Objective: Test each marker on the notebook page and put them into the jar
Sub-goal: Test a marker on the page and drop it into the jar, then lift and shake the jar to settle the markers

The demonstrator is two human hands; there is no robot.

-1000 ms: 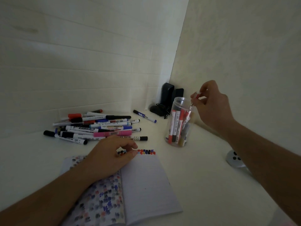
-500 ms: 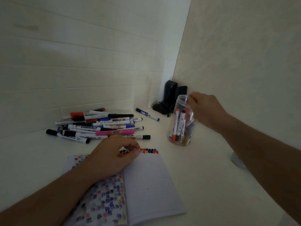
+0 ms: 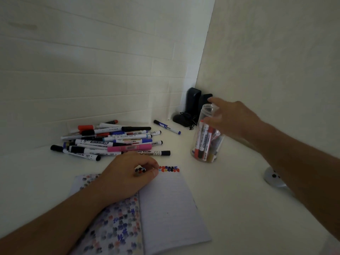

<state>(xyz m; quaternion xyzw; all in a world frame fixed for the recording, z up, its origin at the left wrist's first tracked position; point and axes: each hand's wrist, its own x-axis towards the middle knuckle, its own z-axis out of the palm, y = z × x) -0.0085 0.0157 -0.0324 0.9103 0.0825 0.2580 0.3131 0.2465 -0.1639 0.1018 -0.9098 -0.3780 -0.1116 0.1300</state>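
Our right grip (image 3: 227, 119) hovers loose and empty by the clear jar (image 3: 207, 135), while our left grip (image 3: 128, 176), fingers curled, pins the notebook (image 3: 173, 208) flat for testing.

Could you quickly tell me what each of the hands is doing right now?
Left hand: rests on the notebook, fingers curled, holding nothing visible.
Right hand: open and blurred, beside the jar, holding nothing.
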